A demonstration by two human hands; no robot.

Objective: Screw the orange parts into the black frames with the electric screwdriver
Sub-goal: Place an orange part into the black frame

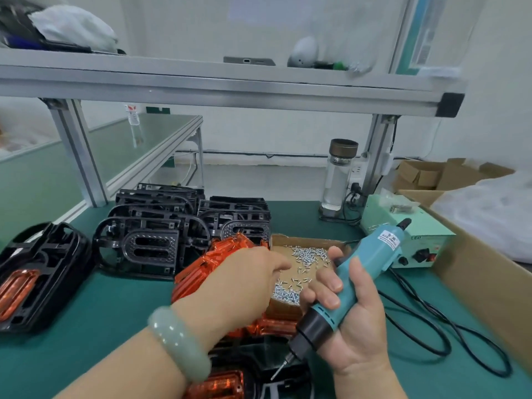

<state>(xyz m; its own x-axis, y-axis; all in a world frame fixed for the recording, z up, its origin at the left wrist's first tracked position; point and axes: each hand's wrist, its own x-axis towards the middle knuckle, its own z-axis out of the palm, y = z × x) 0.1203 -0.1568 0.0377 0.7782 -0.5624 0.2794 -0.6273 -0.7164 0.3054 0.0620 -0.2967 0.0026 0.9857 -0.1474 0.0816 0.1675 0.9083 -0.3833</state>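
On our green bench mat (109, 312), the black frames (161, 226) are stacked at ten o'clock from our left hand (239, 286), with the orange parts (221, 254) heaped just beneath it. That hand reaches over the cardboard box (299, 240) of screws (308, 254); we cannot tell whether its fingertips pinch one. Our right hand (354, 321) wraps round the electric screwdriver (365, 272), its bit pointing to seven o'clock.

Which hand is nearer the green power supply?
Right. Right hand, gripping the screwdriver, sits left of the power supply; left hand is farther left, at the screw box.
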